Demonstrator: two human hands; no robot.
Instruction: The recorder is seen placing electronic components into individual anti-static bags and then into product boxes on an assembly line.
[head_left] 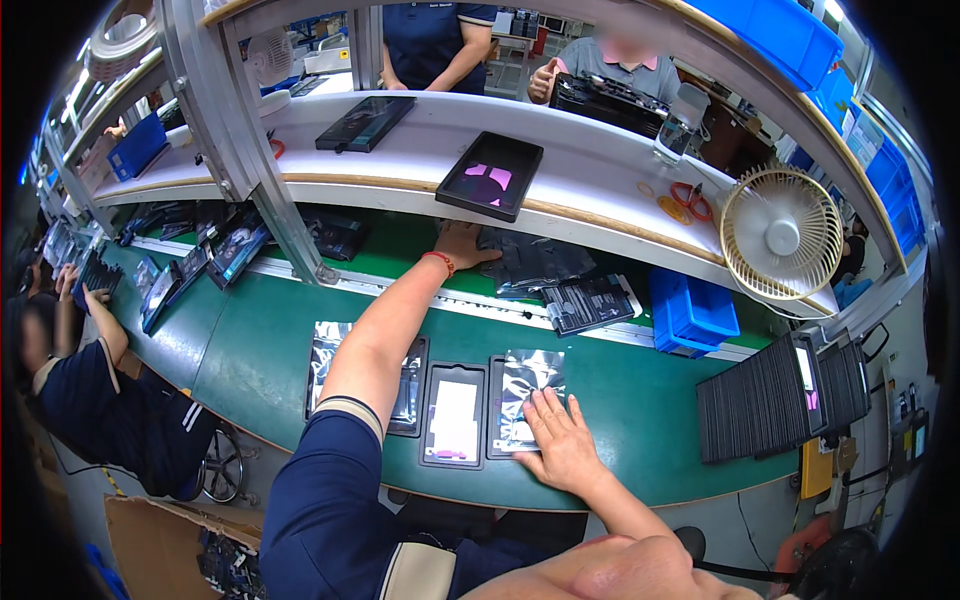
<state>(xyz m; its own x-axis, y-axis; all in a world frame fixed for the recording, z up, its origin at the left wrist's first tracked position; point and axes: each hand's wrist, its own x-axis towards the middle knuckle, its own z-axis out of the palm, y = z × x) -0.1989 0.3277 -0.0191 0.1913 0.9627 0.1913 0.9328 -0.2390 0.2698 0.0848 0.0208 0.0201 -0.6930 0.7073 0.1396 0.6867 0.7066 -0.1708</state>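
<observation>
My left arm reaches across the bench to the green strip under the shelf. There my left hand (460, 246) is open, thumb out, beside several dark plastic bags (540, 262); the shelf edge hides some fingertips. My right hand (560, 440) lies flat, fingers apart, on a silvery bag (530, 375) in a black tray (496, 400). Just left of it, another black tray (427, 440) holds a white flat piece (456, 410) with a pink patch at its lower end. Farther left, more silvery bags (412, 385) lie in black trays, partly behind my left forearm.
Blue bins (692, 310) and a tall stack of black trays (755, 405) stand to the right. On the shelf are a black tray with pink pieces (510, 160), red-handled scissors (692, 200) and a fan (782, 232). Co-workers are at the left (110, 410) and beyond the shelf.
</observation>
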